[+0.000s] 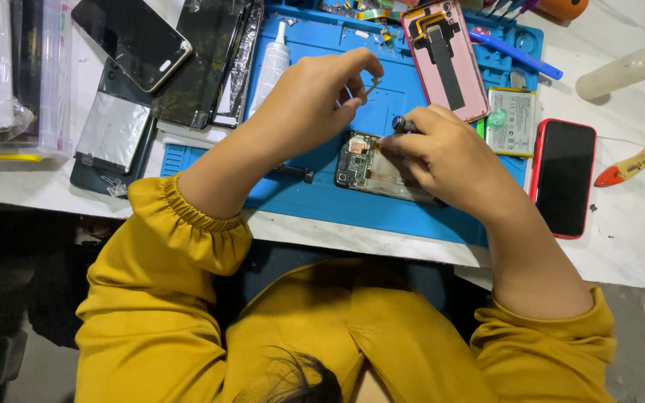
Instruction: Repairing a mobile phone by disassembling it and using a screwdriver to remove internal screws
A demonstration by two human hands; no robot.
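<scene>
A white tabletop (628, 246) holds a blue mat (315, 198). At the middle, the opened phone (371, 166) lies flat. The right hand (442, 160) pinches a small screwdriver (404, 125) onto it. The left hand (311, 101) pinches a tiny part (371, 88) above, keeping it safe.

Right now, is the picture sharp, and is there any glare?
Head view: the opened phone and both hands, left hand and right hand, look sharp; soft glare on the foil sheet; the floor below the table edge is dark.
</scene>
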